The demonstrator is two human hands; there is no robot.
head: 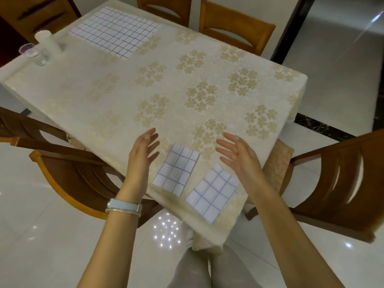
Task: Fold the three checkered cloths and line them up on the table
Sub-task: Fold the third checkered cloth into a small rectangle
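Our fingers [150, 135] are spread wide and straight on both sides and hold nothing. The left hand [143, 154] hovers over the near edge of the counter [187, 90], palm turned inward. The right hand [239, 156] mirrors it on the other side, fanned above the floral tablecloth. As far as we can tell, neither hand touches fabric.

Between the two palms lies the first folded checkered cloth [176, 167], a small neat rectangle. Just beside it, nearer the counter's corner, lies the second folded checkered cloth [213, 192], parted from the first by a narrow gap and angled much the same way. Lying side by side like this, they read to us as the start of a row.

The third checkered cloth [116, 31] is spread flat and unfolded at the far corner, well apart from the pair. It lies near a stack of white paper cups [46, 41] and a clear plastic cup [33, 54].

So we judge that two of the three folds are done. Open, empty hands suit a reach, and we would expect to go across the counter for the flat cloth next. It lies far enough off that we may need to lean or step round. Thin fabric like this should slide easily on the tablecloth, so a forearm passing over the finished pair near the edge could nudge them out of line.
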